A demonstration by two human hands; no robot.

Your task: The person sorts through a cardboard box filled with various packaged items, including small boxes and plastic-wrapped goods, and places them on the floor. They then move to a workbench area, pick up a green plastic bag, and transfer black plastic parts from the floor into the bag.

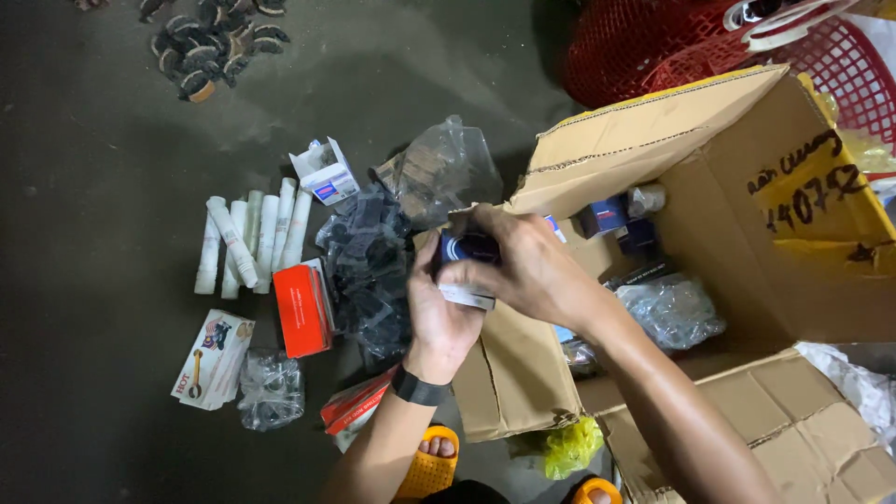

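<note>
both hands, left hand (437,313) and right hand (523,266), grip a small blue box (464,248) over the open carton (747,233), beside white tubes (252,241) on the floor (93,187).

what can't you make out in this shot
Head view:
- Small dark blue and white box: mostly covered by the left hand and right hand.
- Open brown cardboard carton: contents shadowed, partly behind its flap.
- Red plastic basket: cut by the top edge.
- Dark curved pieces: too small.
</note>
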